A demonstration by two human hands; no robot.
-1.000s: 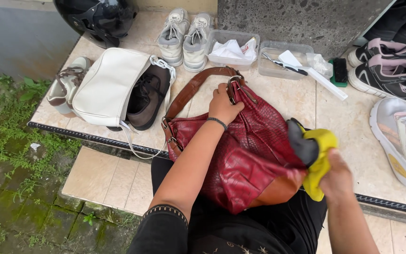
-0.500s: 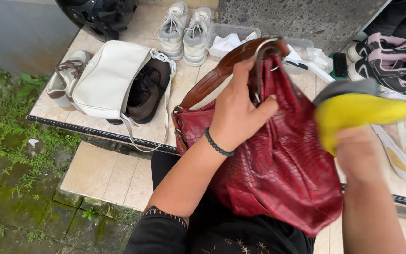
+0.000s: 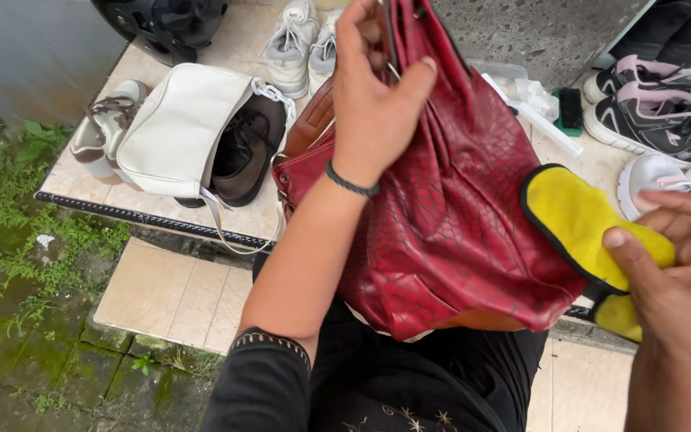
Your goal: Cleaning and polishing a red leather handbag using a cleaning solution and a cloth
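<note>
- Red textured handbag (image 3: 449, 216) hangs upright at centre, over the person's lap.
- Left hand (image 3: 373, 96) at 12 o'clock, fingers clamped on its top.
- Right hand (image 3: 681, 264) at 4 o'clock pinches a yellow cloth (image 3: 577, 216) against the bag's side.
- White bag (image 3: 173, 132) lies at 10 o'clock on the tiled ledge (image 3: 153, 216).

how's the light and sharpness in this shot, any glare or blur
Head view: soft, even daylight with faint shadows; no harsh glare on the red bag. The left hand, the right hand and the yellow cloth look sharp; the top edge crops the bag's handles and the dark helmet.
</note>
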